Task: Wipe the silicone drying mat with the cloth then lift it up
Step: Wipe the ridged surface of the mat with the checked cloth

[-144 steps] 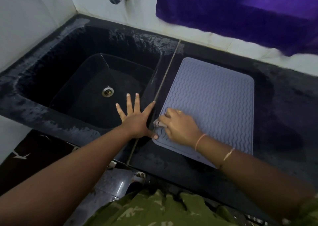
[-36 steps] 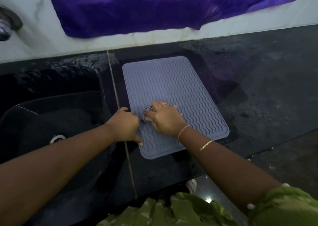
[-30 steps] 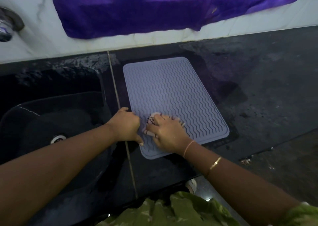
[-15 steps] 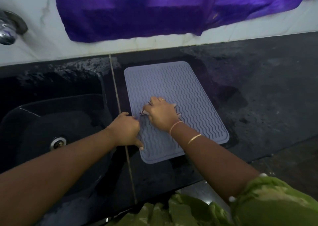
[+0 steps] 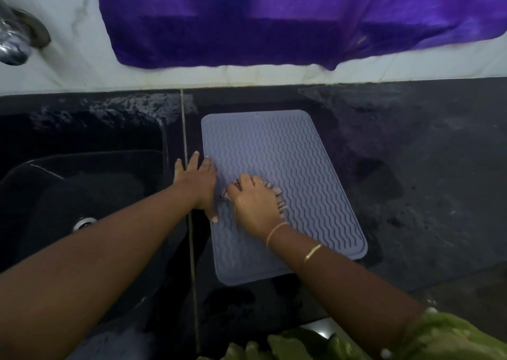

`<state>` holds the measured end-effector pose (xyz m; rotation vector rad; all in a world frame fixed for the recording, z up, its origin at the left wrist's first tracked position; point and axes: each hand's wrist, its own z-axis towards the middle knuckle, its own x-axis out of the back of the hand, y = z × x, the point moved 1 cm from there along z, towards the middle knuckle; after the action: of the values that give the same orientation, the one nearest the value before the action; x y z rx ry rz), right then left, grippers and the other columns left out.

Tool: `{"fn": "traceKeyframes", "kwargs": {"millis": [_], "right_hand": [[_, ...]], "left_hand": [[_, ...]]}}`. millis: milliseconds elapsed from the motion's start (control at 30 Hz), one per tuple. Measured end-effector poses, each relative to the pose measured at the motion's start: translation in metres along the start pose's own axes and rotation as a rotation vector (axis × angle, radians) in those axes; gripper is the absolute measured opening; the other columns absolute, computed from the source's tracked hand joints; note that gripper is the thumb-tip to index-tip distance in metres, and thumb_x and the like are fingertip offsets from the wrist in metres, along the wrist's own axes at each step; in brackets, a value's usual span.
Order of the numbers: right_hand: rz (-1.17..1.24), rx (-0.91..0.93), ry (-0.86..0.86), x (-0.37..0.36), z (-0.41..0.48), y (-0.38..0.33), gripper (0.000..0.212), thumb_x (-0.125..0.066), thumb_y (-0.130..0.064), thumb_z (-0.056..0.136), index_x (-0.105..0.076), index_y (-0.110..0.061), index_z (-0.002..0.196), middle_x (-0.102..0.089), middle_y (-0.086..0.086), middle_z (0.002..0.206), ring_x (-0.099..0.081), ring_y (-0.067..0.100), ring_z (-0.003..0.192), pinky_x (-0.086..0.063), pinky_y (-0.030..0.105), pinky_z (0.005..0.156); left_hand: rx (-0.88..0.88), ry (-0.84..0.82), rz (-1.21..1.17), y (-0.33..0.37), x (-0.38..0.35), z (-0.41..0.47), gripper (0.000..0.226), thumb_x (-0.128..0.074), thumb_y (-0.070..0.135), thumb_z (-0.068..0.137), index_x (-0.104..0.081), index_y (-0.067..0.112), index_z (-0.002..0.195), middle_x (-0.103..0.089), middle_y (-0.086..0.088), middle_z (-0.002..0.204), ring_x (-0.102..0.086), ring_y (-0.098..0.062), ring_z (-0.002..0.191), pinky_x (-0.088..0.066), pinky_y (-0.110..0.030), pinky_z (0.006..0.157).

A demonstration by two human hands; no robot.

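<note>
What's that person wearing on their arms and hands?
The right hand has a small gold ring; its wrist wears a thin pinkish thread band and a thin gold bangle. A green patterned sleeve covers that upper arm. The left hand wears nothing.

Both bare forearms reach forward from the lower edge of the view and draw close together at the wrists. The left hand [image 5: 198,180] lies flat, palm down, with fingers straight and thumb stretched back. Just beside it, the right hand [image 5: 253,202] is palm down, fingers bent over the cloth [image 5: 276,193].
</note>
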<state>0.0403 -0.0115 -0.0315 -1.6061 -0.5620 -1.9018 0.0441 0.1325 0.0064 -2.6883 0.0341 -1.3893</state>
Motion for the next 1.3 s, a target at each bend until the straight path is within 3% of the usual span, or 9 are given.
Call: {"fn": "traceKeyframes", "kwargs": {"millis": [67,167,267,433,700,800,1000,1200,1300], "right_hand": [[-0.027,0.0,0.003,0.003,0.027,0.004,0.019,-0.072,-0.009,0.065,-0.065,-0.007,0.083,-0.06,0.017,0.082,-0.06,0.034,0.071,-0.045,0.032,0.046],[-0.051,-0.105,-0.125,0.009,0.074,0.015,0.028,-0.055,-0.013,0.086,-0.057,-0.008,0.114,-0.052,0.019,0.116,-0.05,0.038,0.106,-0.051,0.041,0.069],[-0.043,-0.211,-0.257,0.011,0.12,0.036,0.034,-0.054,-0.018,0.091,-0.053,-0.01,0.124,-0.044,0.016,0.13,-0.043,0.036,0.118,-0.048,0.046,0.085],[-0.117,-0.167,-0.256,0.002,0.159,0.048,0.034,-0.057,-0.018,0.089,-0.057,-0.01,0.122,-0.045,0.015,0.129,-0.045,0.035,0.116,-0.047,0.044,0.085],[-0.016,-0.199,0.097,0.005,0.177,0.054,0.044,-0.055,-0.009,0.085,-0.05,-0.02,0.128,-0.036,0.018,0.142,-0.036,0.04,0.125,-0.034,0.053,0.098],[-0.017,-0.181,-0.079,-0.022,0.152,0.027,0.041,-0.046,-0.018,0.092,-0.043,-0.022,0.133,-0.022,0.018,0.153,-0.021,0.043,0.136,-0.018,0.066,0.104],[-0.099,-0.014,-0.138,-0.027,0.147,0.05,0.039,-0.044,-0.026,0.095,-0.047,-0.027,0.134,-0.029,0.01,0.149,-0.03,0.04,0.129,-0.028,0.056,0.099],[-0.126,-0.418,-0.153,-0.026,0.191,0.054,0.036,-0.046,-0.01,0.09,-0.055,-0.016,0.124,-0.044,0.015,0.13,-0.04,0.04,0.117,-0.035,0.053,0.092],[-0.105,-0.281,-0.104,-0.029,0.194,0.023,0.036,-0.044,-0.009,0.089,-0.055,-0.014,0.123,-0.045,0.016,0.129,-0.041,0.04,0.116,-0.034,0.053,0.093]], "left_hand": [[-0.011,-0.059,0.013,0.001,0.002,0.007,0.139,-0.082,0.058,0.055,0.006,0.01,0.152,0.014,-0.006,0.16,0.021,-0.032,0.145,0.007,-0.058,0.114],[-0.012,-0.142,0.099,0.004,0.005,0.012,0.138,-0.078,0.062,0.059,0.01,0.009,0.151,0.02,-0.009,0.158,0.026,-0.033,0.143,0.009,-0.059,0.113],[-0.014,-0.189,0.195,0.007,0.005,0.017,0.14,-0.074,0.066,0.061,0.015,0.002,0.148,0.023,-0.014,0.157,0.026,-0.031,0.143,0.008,-0.061,0.114],[-0.04,-0.212,0.307,0.016,0.012,0.021,0.134,-0.074,0.065,0.062,0.006,0.002,0.15,0.015,-0.018,0.158,0.025,-0.032,0.144,0.011,-0.06,0.114],[-0.055,-0.207,0.265,0.015,0.01,0.023,0.136,-0.078,0.061,0.059,0.003,0.001,0.15,0.015,-0.021,0.157,0.024,-0.033,0.143,0.011,-0.06,0.113],[-0.08,-0.194,0.236,0.013,0.012,0.022,0.135,-0.078,0.062,0.058,0.0,0.004,0.151,0.012,-0.019,0.158,0.022,-0.032,0.144,0.012,-0.059,0.114],[-0.111,-0.157,0.198,0.004,0.01,0.018,0.136,-0.075,0.065,0.06,0.004,0.001,0.15,0.013,-0.019,0.158,0.02,-0.029,0.145,0.008,-0.06,0.115],[-0.125,-0.162,0.226,0.004,0.009,0.022,0.138,-0.075,0.066,0.059,0.003,-0.002,0.149,0.013,-0.022,0.157,0.022,-0.031,0.145,0.007,-0.062,0.114],[-0.124,-0.179,0.273,0.006,0.01,0.024,0.136,-0.073,0.069,0.058,0.001,0.001,0.15,0.011,-0.02,0.158,0.022,-0.031,0.145,0.008,-0.062,0.114]]}}
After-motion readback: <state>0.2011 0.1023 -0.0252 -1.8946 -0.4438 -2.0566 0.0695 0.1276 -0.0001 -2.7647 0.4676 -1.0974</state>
